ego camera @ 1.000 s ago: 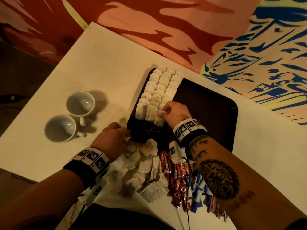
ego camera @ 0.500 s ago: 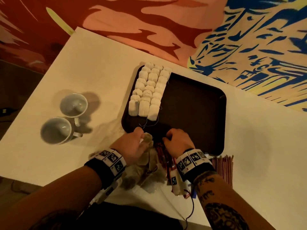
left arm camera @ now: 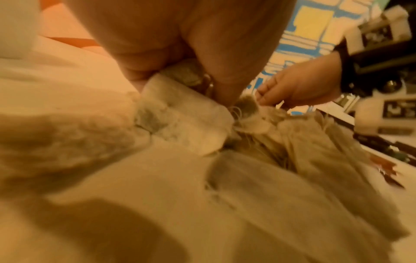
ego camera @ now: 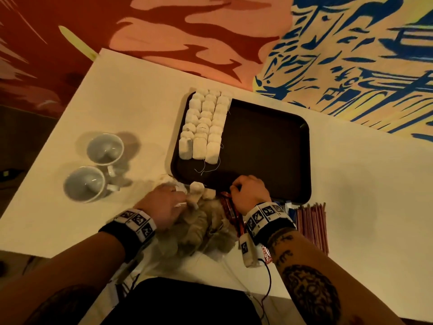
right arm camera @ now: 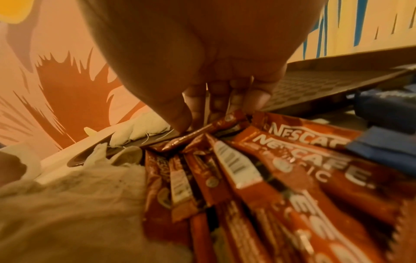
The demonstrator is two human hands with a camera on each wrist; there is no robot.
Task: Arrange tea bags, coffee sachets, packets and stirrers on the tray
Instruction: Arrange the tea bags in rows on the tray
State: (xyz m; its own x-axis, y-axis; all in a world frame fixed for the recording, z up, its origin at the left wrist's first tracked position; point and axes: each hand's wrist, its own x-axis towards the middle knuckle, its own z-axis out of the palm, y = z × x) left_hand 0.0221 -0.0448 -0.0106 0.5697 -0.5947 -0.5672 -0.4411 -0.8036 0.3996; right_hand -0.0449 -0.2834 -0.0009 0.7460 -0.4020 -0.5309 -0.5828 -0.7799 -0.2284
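Observation:
A dark brown tray [ego camera: 269, 146] lies on the white table, with white tea bags [ego camera: 203, 127] laid in three neat columns along its left side. In front of the tray sits a loose heap of tea bags [ego camera: 199, 228]. My left hand [ego camera: 185, 200] is over that heap and pinches one tea bag [ego camera: 195, 190] between thumb and fingers [left arm camera: 223, 80]. Red coffee sachets [right arm camera: 281, 160] lie fanned beside the heap. My right hand [ego camera: 234, 190] curls down at the tray's near edge, and its fingertips [right arm camera: 180, 122] pinch the tip of one coffee sachet [right arm camera: 202, 131].
Two white cups [ego camera: 105, 148] [ego camera: 85, 184] stand on the table left of the tray. A bundle of reddish stirrers [ego camera: 311, 224] and blue packets [right arm camera: 382, 147] lie right of the sachets. The tray's right part is bare.
My right hand drew back from the tea bag rows on the tray to the sachets at its near edge. My left hand moved right over the heap and picked up a tea bag.

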